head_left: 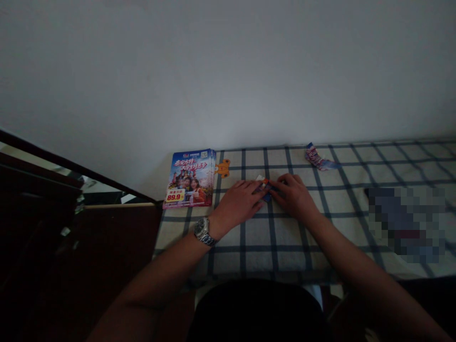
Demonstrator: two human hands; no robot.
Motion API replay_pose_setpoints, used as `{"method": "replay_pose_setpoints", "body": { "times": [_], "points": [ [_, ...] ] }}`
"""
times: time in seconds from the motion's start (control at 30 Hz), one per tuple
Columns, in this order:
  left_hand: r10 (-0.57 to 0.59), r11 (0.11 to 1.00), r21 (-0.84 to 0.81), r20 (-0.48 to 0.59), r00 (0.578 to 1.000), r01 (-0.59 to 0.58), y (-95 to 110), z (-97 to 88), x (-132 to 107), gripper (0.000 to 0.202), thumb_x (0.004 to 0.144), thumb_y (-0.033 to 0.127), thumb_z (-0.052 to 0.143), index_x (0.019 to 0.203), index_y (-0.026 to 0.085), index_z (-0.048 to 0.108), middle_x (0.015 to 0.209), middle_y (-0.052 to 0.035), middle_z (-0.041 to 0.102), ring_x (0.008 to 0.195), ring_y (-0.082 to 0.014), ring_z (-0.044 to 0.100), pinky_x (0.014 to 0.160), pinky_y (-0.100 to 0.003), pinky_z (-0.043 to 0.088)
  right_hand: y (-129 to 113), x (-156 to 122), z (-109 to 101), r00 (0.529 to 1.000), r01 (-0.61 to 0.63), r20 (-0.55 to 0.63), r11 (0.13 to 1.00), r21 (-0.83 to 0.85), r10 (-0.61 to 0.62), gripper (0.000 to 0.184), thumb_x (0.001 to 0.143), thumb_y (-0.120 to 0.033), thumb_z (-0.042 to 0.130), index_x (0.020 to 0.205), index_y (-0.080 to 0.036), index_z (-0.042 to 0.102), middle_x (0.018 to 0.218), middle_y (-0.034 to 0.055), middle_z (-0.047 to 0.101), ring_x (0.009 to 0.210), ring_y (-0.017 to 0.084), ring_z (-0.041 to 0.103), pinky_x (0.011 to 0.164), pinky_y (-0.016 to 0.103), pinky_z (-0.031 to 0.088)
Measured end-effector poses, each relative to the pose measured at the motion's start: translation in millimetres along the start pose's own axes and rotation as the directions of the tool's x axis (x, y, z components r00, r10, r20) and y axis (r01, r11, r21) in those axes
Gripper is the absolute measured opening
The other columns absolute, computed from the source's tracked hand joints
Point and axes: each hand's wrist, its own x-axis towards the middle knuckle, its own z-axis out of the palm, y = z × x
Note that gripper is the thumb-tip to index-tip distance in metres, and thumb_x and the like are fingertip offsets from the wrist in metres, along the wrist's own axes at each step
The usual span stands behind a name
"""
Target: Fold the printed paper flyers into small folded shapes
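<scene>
A small folded piece of printed paper (267, 196), with blue, white and orange showing, lies on the checked cloth between my hands. My left hand (239, 203), below a metal wristwatch (204, 230), presses its fingers on the paper from the left. From the right, my right hand (296, 195) grips the paper's edge with its thumb and fingertips. Both hands cover most of the paper, so its full shape is hidden.
A stack of printed flyers (190, 179) lies to the left, near the table's edge. A torn, curled strip of flyer (318, 159) rests at the back right. A pixelated object (404, 223) lies far right. The wall (228, 71) borders the table's back.
</scene>
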Motion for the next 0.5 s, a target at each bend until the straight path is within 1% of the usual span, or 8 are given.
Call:
{"method": "replay_pose_setpoints", "body": {
  "times": [0.07, 0.2, 0.3, 0.37, 0.5],
  "points": [
    [-0.009, 1.0, 0.008, 0.001, 1.0, 0.009, 2.6, -0.8, -0.8, 0.042, 0.105, 0.035, 0.059, 0.147, 0.024, 0.057, 0.152, -0.0109, 0.056, 0.138, -0.0293, 0.055, 0.116, -0.049, 0.045, -1.5, 0.7, -1.0, 1.0, 0.012, 0.017, 1.0, -0.027, -0.012, 0.033, 0.103, -0.034, 0.058, 0.13, -0.021, 0.072, 0.111, 0.0156, 0.064, 0.099, 0.033, 0.055, 0.09, 0.051, 0.053],
    [-0.021, 1.0, 0.009, 0.025, 0.999, 0.021, 6.8, -1.0, -2.0, 0.046, 0.105, 0.033, 0.059, 0.149, 0.019, 0.055, 0.157, -0.0139, 0.052, 0.138, -0.0304, 0.056, 0.113, -0.047, 0.05, -3.7, 2.1, -2.2, 0.999, 0.01, 0.031, 0.999, -0.039, -0.008, 0.032, 0.102, -0.034, 0.059, 0.128, -0.019, 0.071, 0.112, 0.016, 0.064, 0.1, 0.033, 0.056, 0.09, 0.05, 0.053],
    [-0.031, 0.999, -0.018, 0.033, 0.999, 0.031, 6.7, -1.2, -2.6, 0.046, 0.104, 0.031, 0.058, 0.149, 0.021, 0.054, 0.159, -0.0133, 0.051, 0.136, -0.0298, 0.059, 0.11, -0.046, 0.054, -4.6, 2.8, -2.4, 0.999, 0.007, 0.049, 1.0, -0.017, -0.006, 0.03, 0.102, -0.032, 0.058, 0.128, -0.02, 0.068, 0.113, 0.0151, 0.065, 0.101, 0.033, 0.057, 0.091, 0.05, 0.052],
    [-0.017, 1.0, -0.023, 0.032, 0.999, 0.018, 5.0, -1.8, -2.9, 0.046, 0.104, 0.029, 0.059, 0.149, 0.023, 0.054, 0.16, -0.0121, 0.051, 0.136, -0.029, 0.06, 0.111, -0.046, 0.053, -4.9, 2.9, -2.2, 0.998, 0.009, 0.055, 1.0, -0.001, -0.009, 0.031, 0.102, -0.031, 0.058, 0.129, -0.019, 0.066, 0.112, 0.0146, 0.066, 0.102, 0.033, 0.057, 0.092, 0.05, 0.052],
    [0.021, 1.0, 0.001, 0.03, 0.999, -0.021, 1.1, -2.9, -3.0, 0.047, 0.104, 0.029, 0.061, 0.15, 0.022, 0.054, 0.16, -0.0114, 0.051, 0.139, -0.0283, 0.058, 0.119, -0.047, 0.047, -4.7, 2.5, -1.2, 0.998, 0.02, 0.057, 1.0, -0.022, -0.019, 0.042, 0.102, -0.03, 0.058, 0.142, -0.019, 0.061, 0.114, 0.0149, 0.065, 0.102, 0.033, 0.057, 0.092, 0.05, 0.052]
  ]
}}
